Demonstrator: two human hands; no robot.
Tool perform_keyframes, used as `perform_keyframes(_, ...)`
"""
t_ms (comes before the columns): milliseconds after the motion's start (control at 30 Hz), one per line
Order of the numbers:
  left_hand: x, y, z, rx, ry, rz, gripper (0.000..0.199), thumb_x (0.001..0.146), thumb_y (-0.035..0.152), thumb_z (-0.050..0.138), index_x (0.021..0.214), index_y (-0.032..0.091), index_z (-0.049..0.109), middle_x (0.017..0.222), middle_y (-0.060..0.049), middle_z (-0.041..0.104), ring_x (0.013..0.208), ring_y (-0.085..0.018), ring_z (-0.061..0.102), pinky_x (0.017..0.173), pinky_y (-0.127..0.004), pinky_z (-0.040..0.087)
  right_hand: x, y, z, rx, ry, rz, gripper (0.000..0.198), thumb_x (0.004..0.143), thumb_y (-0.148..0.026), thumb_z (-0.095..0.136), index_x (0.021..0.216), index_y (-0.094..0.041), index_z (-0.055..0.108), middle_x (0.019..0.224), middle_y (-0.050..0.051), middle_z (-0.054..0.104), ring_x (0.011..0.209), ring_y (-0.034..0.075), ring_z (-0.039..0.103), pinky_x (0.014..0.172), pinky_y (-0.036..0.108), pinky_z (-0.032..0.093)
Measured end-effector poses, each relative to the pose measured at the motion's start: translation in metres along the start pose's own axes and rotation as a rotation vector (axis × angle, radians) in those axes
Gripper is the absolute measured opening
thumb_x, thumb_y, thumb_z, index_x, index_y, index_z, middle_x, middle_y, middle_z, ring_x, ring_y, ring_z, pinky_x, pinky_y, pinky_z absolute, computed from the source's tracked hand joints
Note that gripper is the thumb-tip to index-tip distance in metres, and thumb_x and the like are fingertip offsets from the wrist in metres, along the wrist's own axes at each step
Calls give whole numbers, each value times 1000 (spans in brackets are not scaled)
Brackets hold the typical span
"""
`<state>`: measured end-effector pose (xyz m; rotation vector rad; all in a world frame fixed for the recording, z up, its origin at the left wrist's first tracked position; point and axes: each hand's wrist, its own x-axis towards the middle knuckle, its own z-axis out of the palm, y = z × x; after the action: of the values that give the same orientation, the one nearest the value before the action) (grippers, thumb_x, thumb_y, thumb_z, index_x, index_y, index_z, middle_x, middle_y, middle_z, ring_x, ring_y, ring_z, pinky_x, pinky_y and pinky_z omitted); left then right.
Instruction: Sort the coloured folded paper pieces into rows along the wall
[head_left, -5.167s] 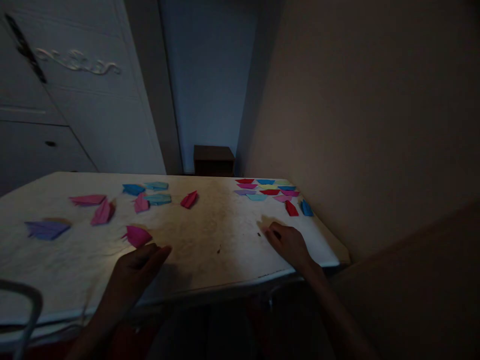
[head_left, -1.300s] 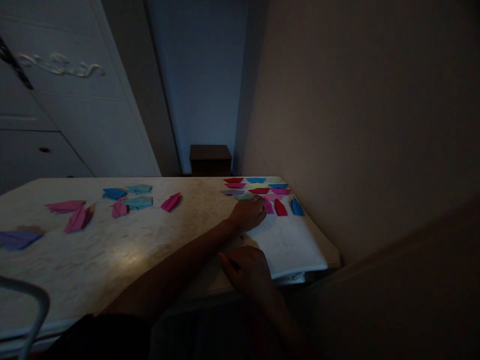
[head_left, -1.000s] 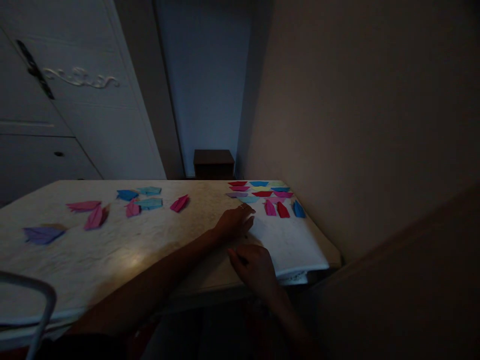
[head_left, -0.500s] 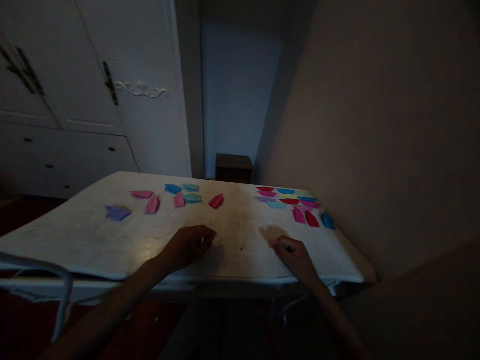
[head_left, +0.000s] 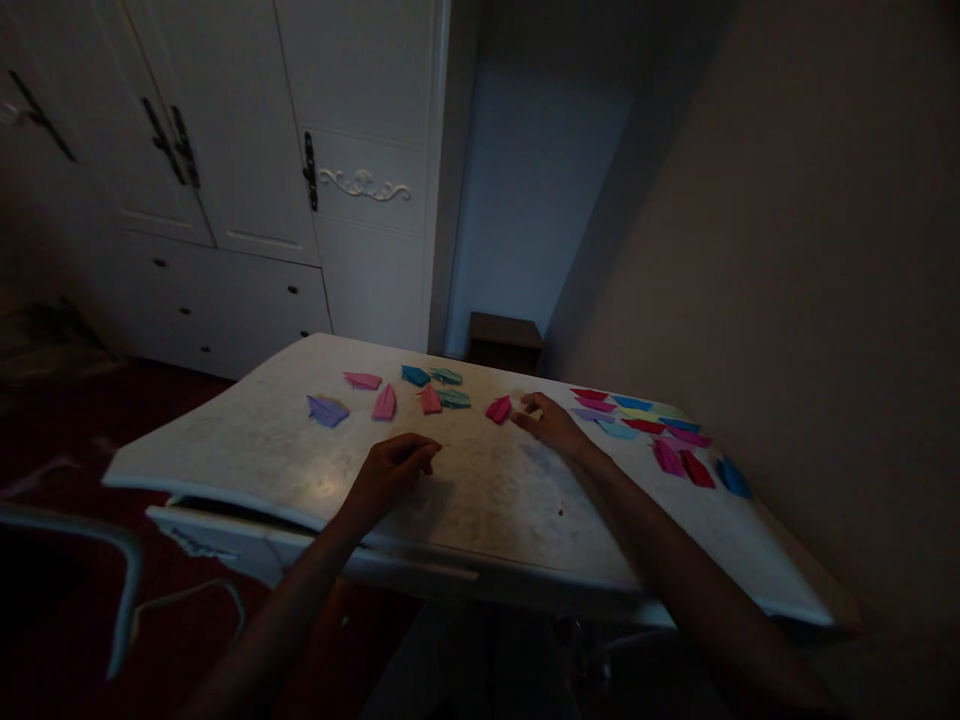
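Note:
My right hand (head_left: 553, 424) reaches over the table just right of a dark pink folded paper piece (head_left: 498, 409). Its thumb and fingers are apart, with nothing visible between them, and whether a fingertip touches the paper I cannot tell. My left hand (head_left: 399, 468) hovers low over the near middle of the table, fingers curled together; nothing shows in it. Beyond it lie other boat-like paper pieces: a purple one (head_left: 328, 410), a pink one (head_left: 384, 403), a salmon one (head_left: 430, 399), a blue one (head_left: 415, 375) and a patterned teal one (head_left: 454, 398).
On the right of the white table (head_left: 480, 500), several coloured paper pieces lie in close rows, among them a red one (head_left: 697, 468) and a blue one (head_left: 733, 477). A wall borders that side. A drawer (head_left: 225, 540) sits under the front edge; a white tubular frame (head_left: 124, 560) stands left.
My right hand has moved forward and left from the near right of the table to the dark pink paper piece. My left hand stays nearly in place. The view has turned left.

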<state>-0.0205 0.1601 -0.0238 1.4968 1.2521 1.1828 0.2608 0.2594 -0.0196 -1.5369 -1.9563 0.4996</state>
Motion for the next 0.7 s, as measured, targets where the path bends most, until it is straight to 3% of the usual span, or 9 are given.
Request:
perform_keyframes(133, -2, 2, -1, -49, 12, -16, 36, 75, 48, 61, 84, 15, 72, 63, -1, 63, 49, -9, 49, 45, -20, 38, 29, -3, 19, -207, -91, -124, 51, 73, -46, 70, 114, -16, 63, 119, 15, 64, 115, 32, 56, 94, 42, 45)
perform_keyframes(333, -3, 5, -3, -91, 1, -29, 35, 74, 47, 63, 84, 15, 72, 62, 0, 63, 49, -9, 49, 46, -20, 38, 35, -9, 21, -252, -173, -208, 32, 73, -36, 72, 101, -20, 69, 107, 9, 70, 107, 29, 61, 93, 41, 46)
perform_keyframes(500, -2, 2, -3, -104, 3, -33, 35, 73, 47, 64, 84, 15, 72, 62, 0, 63, 47, -9, 48, 44, -20, 37, 27, -5, 17, -209, -151, -263, 51, 72, -34, 75, 119, -18, 63, 123, 11, 63, 116, 30, 56, 99, 44, 43)
perform_keyframes(700, -2, 2, -3, -93, 22, -30, 35, 73, 47, 65, 85, 15, 72, 63, 0, 63, 48, -8, 49, 45, -19, 38, 1, 8, -5, -162, -150, -269, 67, 79, -38, 70, 138, -17, 49, 137, 16, 51, 103, 25, 62, 92, 42, 48)
